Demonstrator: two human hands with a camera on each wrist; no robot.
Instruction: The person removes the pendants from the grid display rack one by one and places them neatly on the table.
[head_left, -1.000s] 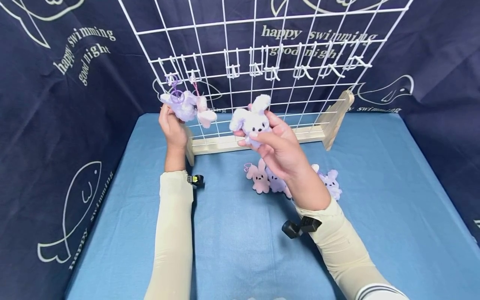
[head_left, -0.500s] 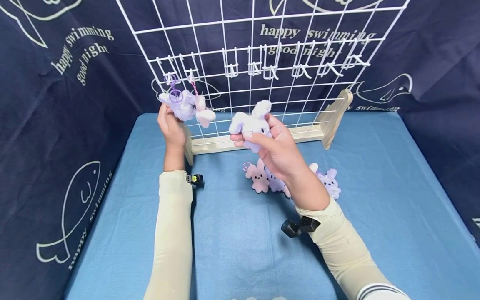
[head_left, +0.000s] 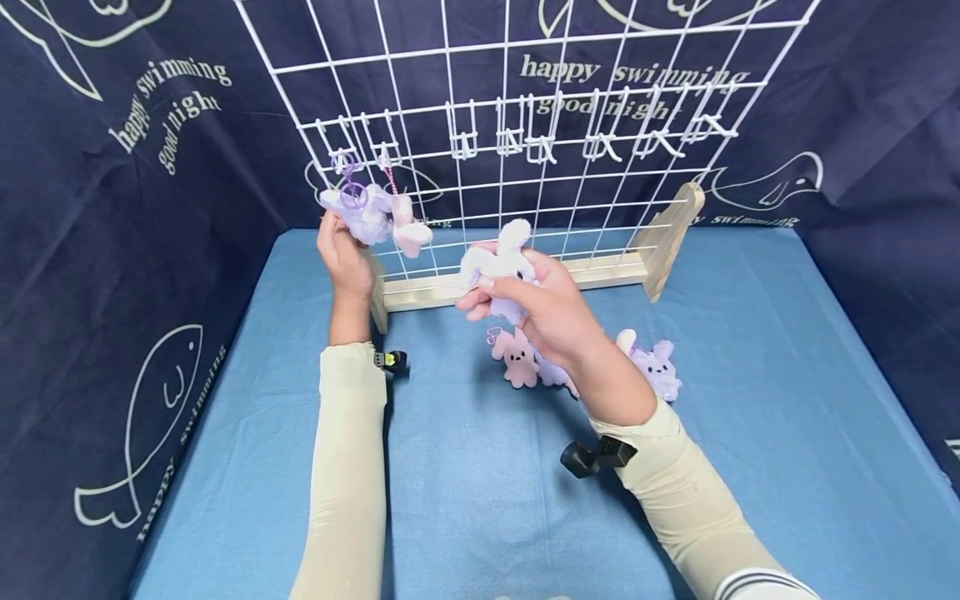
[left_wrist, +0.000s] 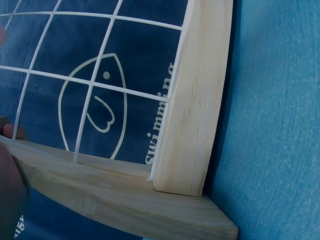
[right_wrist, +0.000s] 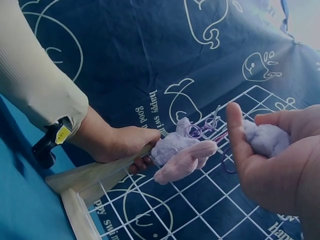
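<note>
Since the earlier frame, the right hand and the lilac bunny it carries have moved slightly lower in the head view, while the left hand has kept its place. The right hand pinches the bunny, thumb laid across its front and fingers behind, up off the table and in front of the rack's lower part. The left hand grips the end of the left wooden support, its fingers curled round it.

Just beside the left hand, a purple plush with a purple ring hangs from the white wire rack, and a pink plush hangs next to it. More white hooks run along the rack to the right. On the blue cloth, a pink bunny lies near the right wrist, which partly hides a second lilac plush; another purple bunny lies on the wrist's other side. A navy curtain with fish drawings and lettering stands behind.
</note>
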